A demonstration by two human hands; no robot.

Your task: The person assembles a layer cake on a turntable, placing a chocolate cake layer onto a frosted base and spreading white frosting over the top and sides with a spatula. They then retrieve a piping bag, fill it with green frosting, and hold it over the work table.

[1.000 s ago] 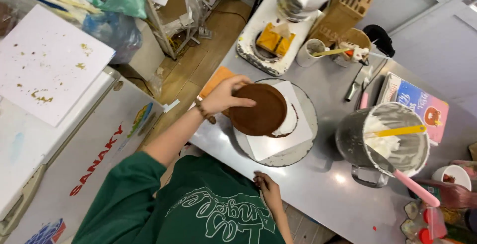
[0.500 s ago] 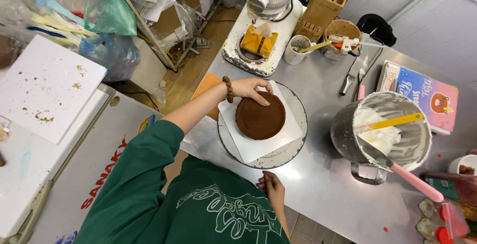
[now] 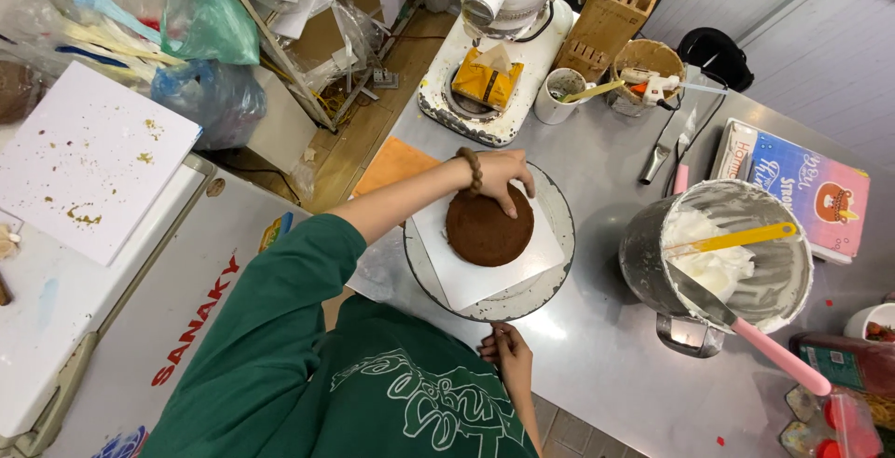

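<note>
Head: left hand point(image 3: 502, 178) flat on cake point(image 3: 488, 228), fingers spread; right hand point(image 3: 504, 351) pinching turntable point(image 3: 556, 276) rim

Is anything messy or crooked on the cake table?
Yes. The white square board under the brown cake layer sits turned at an angle on the round turntable, and the cake lies off-centre toward its far edge. The left hand rests on the cake. Cream smears the metal bowl wall.

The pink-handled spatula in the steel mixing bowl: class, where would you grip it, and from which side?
Grip the pink-handled spatula by its handle, coming from the bowl's lower right. The handle juts out past the steel mixing bowl rim and looks clean, while the blade lies inside against the white cream.
</note>
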